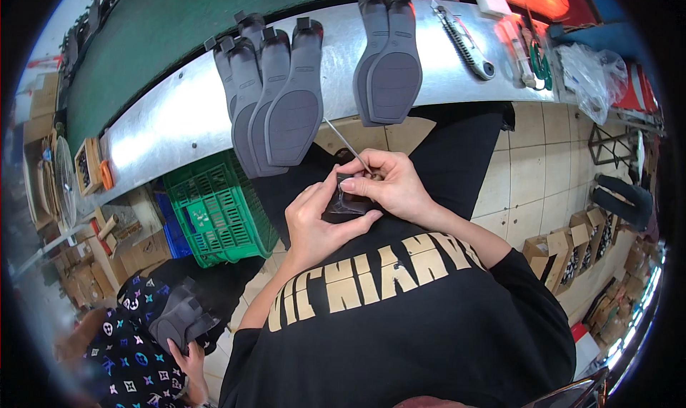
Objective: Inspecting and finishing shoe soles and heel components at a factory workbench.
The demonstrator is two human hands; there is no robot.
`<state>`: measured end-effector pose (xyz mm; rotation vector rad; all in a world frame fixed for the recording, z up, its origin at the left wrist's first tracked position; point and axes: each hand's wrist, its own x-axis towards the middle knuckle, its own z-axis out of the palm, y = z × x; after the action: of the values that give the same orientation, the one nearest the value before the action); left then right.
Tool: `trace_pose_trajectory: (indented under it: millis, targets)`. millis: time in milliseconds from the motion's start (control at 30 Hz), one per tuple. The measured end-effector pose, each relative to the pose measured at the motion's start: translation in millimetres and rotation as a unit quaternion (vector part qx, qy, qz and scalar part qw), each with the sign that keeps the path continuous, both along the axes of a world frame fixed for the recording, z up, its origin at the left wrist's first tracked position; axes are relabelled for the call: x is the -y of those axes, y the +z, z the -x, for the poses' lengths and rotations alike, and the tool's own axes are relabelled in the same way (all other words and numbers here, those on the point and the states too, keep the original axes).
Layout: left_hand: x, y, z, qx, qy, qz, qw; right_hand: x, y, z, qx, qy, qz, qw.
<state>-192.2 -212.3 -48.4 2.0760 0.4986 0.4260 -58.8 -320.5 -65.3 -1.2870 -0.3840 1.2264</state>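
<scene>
My left hand (pixel 312 219) holds a dark, glossy piece (pixel 349 204) over my lap, its fingers curled along the left side and thumb stretched below. The piece's kind is hard to make out because both hands cover much of it. My right hand (pixel 391 185) is closed at its upper edge, thumb and fingers pinching a thin metal rod (pixel 344 141) that points up and left. Just beyond the hands, several shoes with grey soles (pixel 296 115) lie sole up, toes over the bench edge. Two more such shoes (pixel 394 79) overlap to their right.
Along the metal bench (pixel 161 122) lie a utility knife (pixel 464 40), green-handled scissors (pixel 539 61) and a white block (pixel 491 1). A green crate (pixel 221 208) stands below left. At lower left a co-worker's hand (pixel 187 365) holds a grey-soled shoe (pixel 182 319). Cardboard boxes (pixel 572 247) stand at right.
</scene>
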Motion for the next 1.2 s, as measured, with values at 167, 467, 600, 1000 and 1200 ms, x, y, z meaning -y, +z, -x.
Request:
trace_pose_trajectory:
  millis: [167, 467, 600, 1000, 1200]
  targets:
    - [0, 3, 2, -0.013, -0.002, -0.014, 1.000, 1, 5, 0, -0.024, -0.026, -0.026, 0.999]
    - [-27, 9, 6, -0.036, 0.060, 0.473, 0.879, 5, 18, -16, 0.158, 0.043, -0.017, 0.986]
    - [-28, 6, 12, -0.036, 0.015, 0.555, 0.831, 3, 33, -18, 0.044, 0.152, -0.036, 0.987]
    - [-7, 0, 23, -0.060, -0.009, 0.512, 0.857, 16, 21, -11, -0.111, 0.181, -0.001, 0.977]
    - [-5, 0, 25, -0.079, -0.043, 0.516, 0.852, 23, 20, -19, -0.099, 0.215, 0.004, 0.972]
